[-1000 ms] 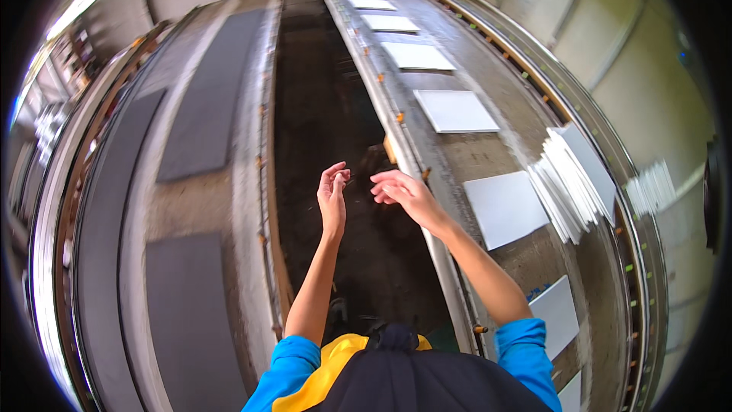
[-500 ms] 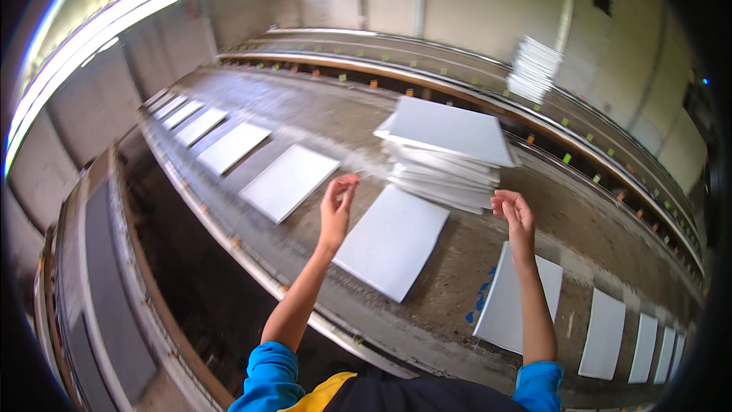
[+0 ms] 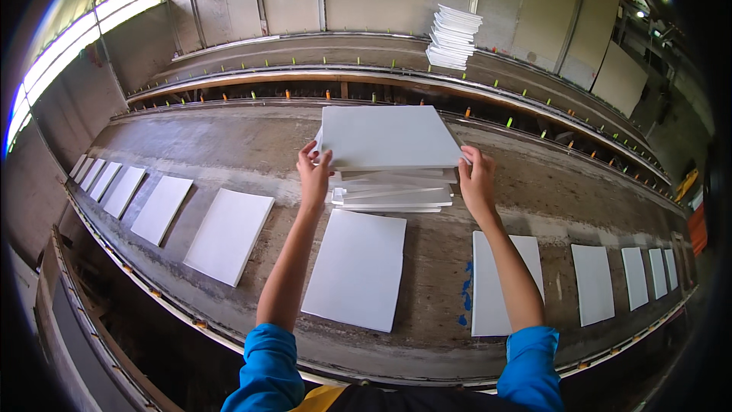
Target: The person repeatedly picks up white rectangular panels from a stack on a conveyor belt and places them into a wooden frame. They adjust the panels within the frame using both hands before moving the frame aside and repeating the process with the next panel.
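Observation:
A stack of flat white rectangular panels [image 3: 393, 197] stands on a long worn table in front of me, its layers unevenly lined up. At the near left corner of the top panel [image 3: 385, 136], my left hand [image 3: 314, 177] has its thumb on the near edge and its fingers curled round the side. My right hand [image 3: 477, 183] grips the opposite near corner, fingers bent round the right edge. Whether the top piece is one panel or several together, I cannot tell. A single white panel [image 3: 355, 271] lies flat between my forearms, just nearer than the stack.
More white panels lie in a row along the table [image 3: 252, 145], left [image 3: 229, 236] and right [image 3: 592, 284]. Blue marks [image 3: 467, 294] show beside one. Behind runs a second long table with orange and green pegs along its rail, bearing another tall white stack [image 3: 453, 38].
Both hands, raised and apart from the stack before, have come onto the top panel's near corners. My view has turned, so the stack now sits squarely ahead.

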### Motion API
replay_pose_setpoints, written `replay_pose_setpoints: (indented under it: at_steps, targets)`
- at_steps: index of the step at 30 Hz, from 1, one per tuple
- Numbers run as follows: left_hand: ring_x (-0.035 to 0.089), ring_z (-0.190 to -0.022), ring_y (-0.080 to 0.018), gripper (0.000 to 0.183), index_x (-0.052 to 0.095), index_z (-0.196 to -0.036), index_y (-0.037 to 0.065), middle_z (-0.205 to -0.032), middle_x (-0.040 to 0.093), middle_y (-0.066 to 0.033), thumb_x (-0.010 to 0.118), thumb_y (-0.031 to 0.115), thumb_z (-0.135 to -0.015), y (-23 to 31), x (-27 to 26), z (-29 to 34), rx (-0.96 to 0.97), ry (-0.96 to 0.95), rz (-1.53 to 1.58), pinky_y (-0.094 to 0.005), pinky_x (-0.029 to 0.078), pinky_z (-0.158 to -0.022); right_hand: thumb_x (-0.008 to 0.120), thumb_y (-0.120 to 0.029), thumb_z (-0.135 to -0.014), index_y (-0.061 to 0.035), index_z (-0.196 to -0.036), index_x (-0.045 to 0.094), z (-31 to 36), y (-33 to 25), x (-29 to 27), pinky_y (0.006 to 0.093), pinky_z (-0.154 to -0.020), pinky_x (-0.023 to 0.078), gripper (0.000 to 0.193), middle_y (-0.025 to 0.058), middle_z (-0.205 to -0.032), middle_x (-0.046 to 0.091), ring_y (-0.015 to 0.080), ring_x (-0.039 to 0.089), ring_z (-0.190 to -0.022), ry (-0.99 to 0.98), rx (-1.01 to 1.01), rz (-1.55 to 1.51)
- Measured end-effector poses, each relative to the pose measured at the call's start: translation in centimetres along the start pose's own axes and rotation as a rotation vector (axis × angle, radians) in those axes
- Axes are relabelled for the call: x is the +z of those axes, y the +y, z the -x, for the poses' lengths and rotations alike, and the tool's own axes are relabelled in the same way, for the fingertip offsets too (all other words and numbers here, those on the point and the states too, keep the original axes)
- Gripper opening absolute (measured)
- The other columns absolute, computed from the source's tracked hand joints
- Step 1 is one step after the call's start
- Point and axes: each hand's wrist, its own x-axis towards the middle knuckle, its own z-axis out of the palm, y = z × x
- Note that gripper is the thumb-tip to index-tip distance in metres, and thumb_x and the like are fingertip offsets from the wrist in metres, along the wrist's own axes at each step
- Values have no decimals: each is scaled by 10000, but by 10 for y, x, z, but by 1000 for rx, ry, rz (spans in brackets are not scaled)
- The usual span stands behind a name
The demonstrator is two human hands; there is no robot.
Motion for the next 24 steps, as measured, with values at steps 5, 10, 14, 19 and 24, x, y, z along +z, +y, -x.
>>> replay_pose_setpoints:
  at_steps: [5,10,14,19,24]
  targets:
    - [448,-887,-120,416,343,-1237,131,-1104,397,-80,503,175,-855,-1,-1,-7,49,-131,99,-264,394,-730,516,-156,-848,-79,-1097,490,-7,-25,-4,357,-857,354,262,108,-959,584,252,419,-985,-8,262,-89]
    - [417,-846,-118,433,305,-1252,141,-1165,292,-139,475,126,-854,25,-12,3,80,-221,227,-258,419,-740,547,-155,-835,-87,-1115,483,-10,-52,-10,294,-749,415,295,120,-986,551,187,469,-913,141,411,-346]
    - [451,-920,-129,477,253,-1275,130,-1174,330,-117,490,126,-862,23,-21,7,220,-295,331,-284,409,-782,577,-97,-806,-107,-1172,425,-9,-64,-3,281,-695,430,396,129,-1032,491,156,491,-861,225,502,-469]
    - [485,-944,-158,679,145,-1339,111,-1308,211,-184,585,161,-825,29,-24,1,110,-292,376,-300,428,-820,560,-18,-787,-131,-1207,359,-20,-77,-10,308,-674,437,479,115,-1085,447,161,493,-851,241,585,-732]
    - [314,-1212,-276,799,37,-1365,152,-1369,148,-185,609,224,-812,28,-23,2,255,-417,276,-395,295,-992,502,27,-809,-146,-1191,359,-26,-90,-7,384,-791,422,444,62,-1181,401,178,456,-977,332,537,-817]
